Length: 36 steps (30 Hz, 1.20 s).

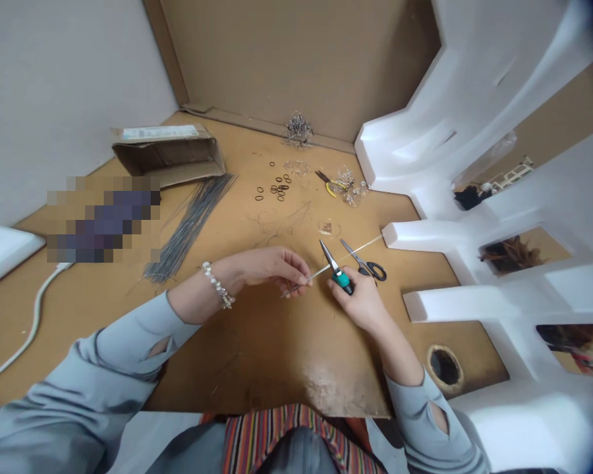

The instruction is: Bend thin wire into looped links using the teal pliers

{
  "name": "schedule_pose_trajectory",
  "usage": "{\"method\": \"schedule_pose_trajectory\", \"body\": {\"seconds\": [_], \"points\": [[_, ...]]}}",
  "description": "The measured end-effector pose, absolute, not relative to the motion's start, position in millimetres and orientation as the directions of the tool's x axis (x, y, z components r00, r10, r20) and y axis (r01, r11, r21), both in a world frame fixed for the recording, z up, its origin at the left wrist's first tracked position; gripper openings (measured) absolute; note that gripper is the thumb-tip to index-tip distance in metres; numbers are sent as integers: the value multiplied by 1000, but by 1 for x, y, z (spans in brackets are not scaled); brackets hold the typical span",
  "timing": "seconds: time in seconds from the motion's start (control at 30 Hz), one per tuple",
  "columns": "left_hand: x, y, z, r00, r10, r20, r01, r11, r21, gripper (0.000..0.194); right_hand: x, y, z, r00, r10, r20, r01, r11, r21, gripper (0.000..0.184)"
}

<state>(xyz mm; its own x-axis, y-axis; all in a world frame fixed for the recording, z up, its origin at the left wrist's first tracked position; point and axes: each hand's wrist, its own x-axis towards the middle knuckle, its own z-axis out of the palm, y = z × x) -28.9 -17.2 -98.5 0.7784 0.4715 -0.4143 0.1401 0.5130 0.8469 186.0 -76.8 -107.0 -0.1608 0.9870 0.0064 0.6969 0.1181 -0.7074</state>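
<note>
My left hand (289, 270) pinches one or more thin metal wires (366, 247) near the left end. The wire runs to the right and slightly away across the table, passing by the pliers. In my right hand (360, 299) are long-nose pliers (342, 280) with green and black handles, their tapered jaws pointing away from me. Whether the jaws touch the wire I cannot tell. Black-handled scissors (368, 266) lie just beyond my right hand. To the left, a bundle of straight grey wires (190, 227) rests on the table.
An opened cardboard box (165, 155) stands at the back left. Several dark rings (279, 189), yellow-handled pliers (333, 186) and heaps of bent wire pieces (298, 128) lie farther back. White moulded foam (420, 235) borders the right side, near a round hole (445, 367) in the table.
</note>
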Motion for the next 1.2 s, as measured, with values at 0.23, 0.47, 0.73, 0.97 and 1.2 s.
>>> {"method": "schedule_pose_trajectory", "body": {"seconds": [0.23,0.47,0.73,0.97,1.2], "points": [[-25,-22,-90,753,535,-384,142,438,888,16,186,-73,-108,-189,980,-68,600,60,-798,15],[-21,-25,-92,793,511,-332,120,402,908,15,186,-78,-104,-206,973,-107,583,35,-811,20],[-22,-24,-90,764,506,-401,149,465,873,14,181,-78,-108,-136,990,-23,687,78,-722,25],[-22,-24,-91,770,498,-399,151,466,872,14,177,-79,-117,-63,996,63,692,89,-716,30],[-22,-25,-94,787,481,-386,164,441,883,13,175,-78,-121,-46,993,112,729,110,-675,30]]}}
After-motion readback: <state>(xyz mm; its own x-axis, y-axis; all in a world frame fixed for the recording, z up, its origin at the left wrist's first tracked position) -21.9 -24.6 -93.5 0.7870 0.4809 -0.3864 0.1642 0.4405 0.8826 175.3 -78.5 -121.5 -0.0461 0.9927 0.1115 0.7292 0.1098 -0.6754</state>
